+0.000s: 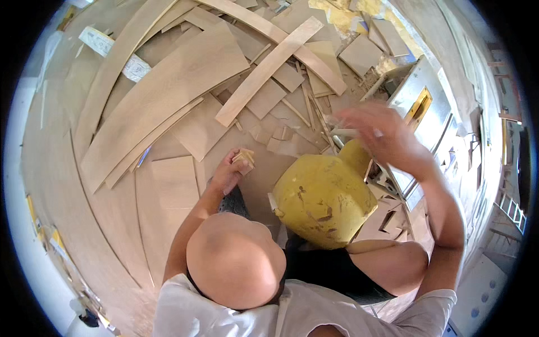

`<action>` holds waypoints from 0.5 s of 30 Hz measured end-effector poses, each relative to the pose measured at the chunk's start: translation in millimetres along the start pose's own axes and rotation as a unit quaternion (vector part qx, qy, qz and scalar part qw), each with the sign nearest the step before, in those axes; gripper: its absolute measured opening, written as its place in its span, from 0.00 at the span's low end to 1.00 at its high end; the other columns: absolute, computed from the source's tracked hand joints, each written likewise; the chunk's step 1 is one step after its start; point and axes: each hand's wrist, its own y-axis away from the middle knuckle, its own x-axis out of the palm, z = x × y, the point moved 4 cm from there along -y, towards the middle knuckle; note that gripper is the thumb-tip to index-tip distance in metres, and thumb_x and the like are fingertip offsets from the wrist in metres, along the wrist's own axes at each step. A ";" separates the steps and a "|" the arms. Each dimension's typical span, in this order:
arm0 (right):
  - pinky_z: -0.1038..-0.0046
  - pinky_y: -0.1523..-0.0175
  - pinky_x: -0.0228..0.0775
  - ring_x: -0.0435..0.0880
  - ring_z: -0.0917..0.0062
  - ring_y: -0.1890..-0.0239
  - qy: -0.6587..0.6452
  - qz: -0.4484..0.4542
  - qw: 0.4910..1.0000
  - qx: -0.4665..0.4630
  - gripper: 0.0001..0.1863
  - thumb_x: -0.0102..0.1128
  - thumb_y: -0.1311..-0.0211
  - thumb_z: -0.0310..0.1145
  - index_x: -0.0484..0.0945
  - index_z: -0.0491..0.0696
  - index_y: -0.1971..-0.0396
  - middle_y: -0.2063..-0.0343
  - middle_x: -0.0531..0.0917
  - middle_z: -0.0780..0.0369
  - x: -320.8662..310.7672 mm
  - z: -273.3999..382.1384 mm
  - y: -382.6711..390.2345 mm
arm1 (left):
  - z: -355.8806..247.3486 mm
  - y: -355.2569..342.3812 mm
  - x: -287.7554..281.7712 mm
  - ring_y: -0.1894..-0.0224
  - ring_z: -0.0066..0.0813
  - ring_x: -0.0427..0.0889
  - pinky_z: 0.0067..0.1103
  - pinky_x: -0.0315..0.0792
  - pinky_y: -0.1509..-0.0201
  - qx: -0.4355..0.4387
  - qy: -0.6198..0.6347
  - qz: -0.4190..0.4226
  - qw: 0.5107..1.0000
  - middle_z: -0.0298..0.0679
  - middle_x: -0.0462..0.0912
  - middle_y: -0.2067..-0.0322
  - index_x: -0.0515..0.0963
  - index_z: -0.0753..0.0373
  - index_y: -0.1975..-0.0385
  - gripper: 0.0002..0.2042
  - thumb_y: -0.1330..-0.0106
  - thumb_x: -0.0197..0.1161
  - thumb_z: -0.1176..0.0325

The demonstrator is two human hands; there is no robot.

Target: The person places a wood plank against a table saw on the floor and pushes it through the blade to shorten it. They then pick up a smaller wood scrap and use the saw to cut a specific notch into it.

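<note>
My left hand (227, 173) is closed round a few small wood offcuts (245, 159), in front of my raised knee. To the right, my right hand (382, 135) is smeared by motion, over the corner of a metal-topped machine (418, 92). A thin pale strip (345, 132) shows beneath its fingers; whether they grip it I cannot tell. Between my legs, just below that hand, stands a scuffed yellow rounded container (323, 196). Its narrower neck (353, 157) reaches toward the machine.
Large curved wood panels (168, 95) overlap at the far left. Two long wood strips cross (275, 67) ahead, among scattered small boards (359, 53). Small scraps (283, 140) lie before the container. Cut pieces (393, 219) lie by my right knee. A ladder (512, 210) shows at the right rim.
</note>
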 end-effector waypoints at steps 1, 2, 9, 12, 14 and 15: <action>0.59 0.43 0.76 0.82 0.56 0.48 -0.027 0.082 0.996 0.029 0.19 0.56 0.37 0.26 0.79 0.48 0.46 0.53 0.84 0.52 38.0 11.7 -27.7 | 8.0 -5.4 -4.1 0.45 0.29 0.80 0.27 0.76 0.39 0.007 0.038 0.007 0.999 0.38 0.79 0.47 0.69 0.63 0.39 0.25 0.35 0.68 0.76; 0.60 0.49 0.78 0.85 0.59 0.54 0.091 0.173 0.980 0.039 0.20 0.60 0.38 0.27 0.79 0.50 0.46 0.57 0.85 0.57 87.3 1.8 -50.1 | 16.2 -11.4 -8.4 0.45 0.31 0.80 0.29 0.75 0.36 -0.006 0.063 0.000 0.998 0.38 0.78 0.47 0.69 0.62 0.39 0.24 0.34 0.67 0.78; 0.61 0.47 0.80 0.77 0.63 0.41 0.198 0.195 0.955 -0.103 0.16 0.64 0.41 0.32 0.78 0.47 0.54 0.50 0.80 0.61 243.1 -121.0 -77.3 | 6.3 5.0 -14.4 0.44 0.35 0.80 0.33 0.72 0.33 0.015 0.169 0.094 0.981 0.40 0.78 0.47 0.68 0.62 0.40 0.23 0.33 0.66 0.75; 0.60 0.47 0.79 0.76 0.63 0.41 0.197 0.222 0.953 -0.061 0.18 0.68 0.46 0.32 0.79 0.47 0.54 0.47 0.78 0.62 256.2 -128.3 -77.1 | 6.3 15.0 -22.8 0.45 0.39 0.80 0.37 0.72 0.33 0.011 0.203 0.078 0.976 0.41 0.79 0.49 0.70 0.62 0.43 0.19 0.30 0.65 0.68; 0.61 0.46 0.78 0.76 0.63 0.40 0.234 0.252 0.937 -0.063 0.20 0.69 0.46 0.33 0.79 0.48 0.53 0.48 0.78 0.61 260.9 -129.5 -82.2 | 4.9 11.8 -23.9 0.46 0.42 0.81 0.43 0.73 0.34 0.007 0.216 0.093 0.972 0.43 0.80 0.49 0.73 0.62 0.46 0.17 0.28 0.64 0.61; 0.61 0.45 0.77 0.75 0.63 0.40 0.254 0.266 0.928 -0.064 0.20 0.69 0.46 0.34 0.79 0.48 0.52 0.48 0.78 0.61 259.9 -130.9 -84.9 | 5.0 10.4 -23.8 0.46 0.42 0.81 0.42 0.73 0.34 -0.002 0.233 0.086 0.969 0.42 0.80 0.50 0.73 0.61 0.47 0.17 0.27 0.63 0.59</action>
